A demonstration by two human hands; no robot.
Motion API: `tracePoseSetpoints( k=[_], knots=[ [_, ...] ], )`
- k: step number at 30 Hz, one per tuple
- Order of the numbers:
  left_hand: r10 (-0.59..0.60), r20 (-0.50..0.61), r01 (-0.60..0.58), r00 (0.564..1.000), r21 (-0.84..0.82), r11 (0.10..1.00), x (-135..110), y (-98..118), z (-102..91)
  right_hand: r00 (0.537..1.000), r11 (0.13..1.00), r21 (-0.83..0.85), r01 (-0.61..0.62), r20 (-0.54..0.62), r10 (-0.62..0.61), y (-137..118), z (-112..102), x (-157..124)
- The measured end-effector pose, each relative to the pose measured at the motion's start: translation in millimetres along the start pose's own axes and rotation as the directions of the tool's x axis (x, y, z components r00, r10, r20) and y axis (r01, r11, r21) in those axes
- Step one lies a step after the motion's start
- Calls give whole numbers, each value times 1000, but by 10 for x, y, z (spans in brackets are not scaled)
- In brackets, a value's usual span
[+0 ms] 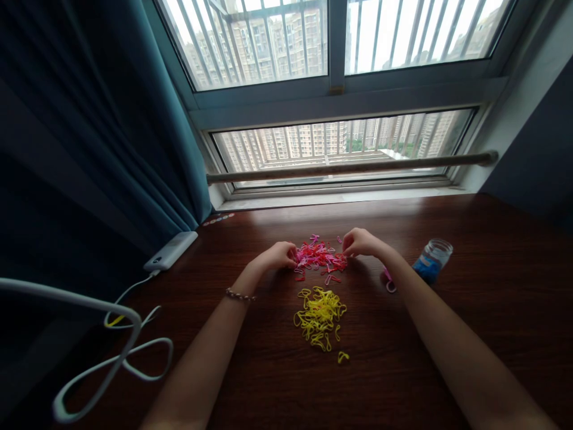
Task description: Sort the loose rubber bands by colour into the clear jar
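A pile of pink and red plastic pins [317,255], shaped like small safety pins or stitch markers, lies on the dark wooden table [268,388]. At its left edge is my left hand [282,255], fingers curled in against the pins. My right hand [359,242] is at the right edge, its fingers bent and pressed together low over the pins. Whatever is between the fingertips of either hand is too small to make out. Nearer to me sits a separate heap of yellow pins [321,315], with one or two yellow pins [342,357] lying apart.
A clear jar [439,251] with blue pieces inside lies tilted beyond my right forearm. Beside that forearm is a pink-handled object [390,286], partly hidden. To the left are a white power bank [172,251], its looping white cable [134,334] and a blue curtain [179,149].
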State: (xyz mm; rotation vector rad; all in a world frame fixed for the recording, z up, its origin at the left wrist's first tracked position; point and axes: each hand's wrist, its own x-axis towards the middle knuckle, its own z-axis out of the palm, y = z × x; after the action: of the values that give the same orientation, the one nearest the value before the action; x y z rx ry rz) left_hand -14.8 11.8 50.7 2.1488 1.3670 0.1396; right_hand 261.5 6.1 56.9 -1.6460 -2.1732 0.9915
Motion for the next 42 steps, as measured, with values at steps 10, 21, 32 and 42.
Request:
tracePoseSetpoints(
  k=[10, 21, 32, 42],
  knots=[
    [80, -58, -81, 995, -25, 996, 19, -20, 16, 1000, 996, -83, 23, 11, -22, 128, 45, 60],
    [104, -19, -105, 994, -20, 994, 52, -95, 13, 992, 992, 110, 54, 108, -66, 108, -65, -32],
    [86, -8, -86, 996, 7, 996, 20, -41, -14, 993, 966, 254, 46, 91, -72, 147, -105, -30],
    [84, -2, -84, 996, -23, 996, 17, -45, -14, 981, 984, -63, 167, 105, -160, 42, 89, 27]
  ],
)
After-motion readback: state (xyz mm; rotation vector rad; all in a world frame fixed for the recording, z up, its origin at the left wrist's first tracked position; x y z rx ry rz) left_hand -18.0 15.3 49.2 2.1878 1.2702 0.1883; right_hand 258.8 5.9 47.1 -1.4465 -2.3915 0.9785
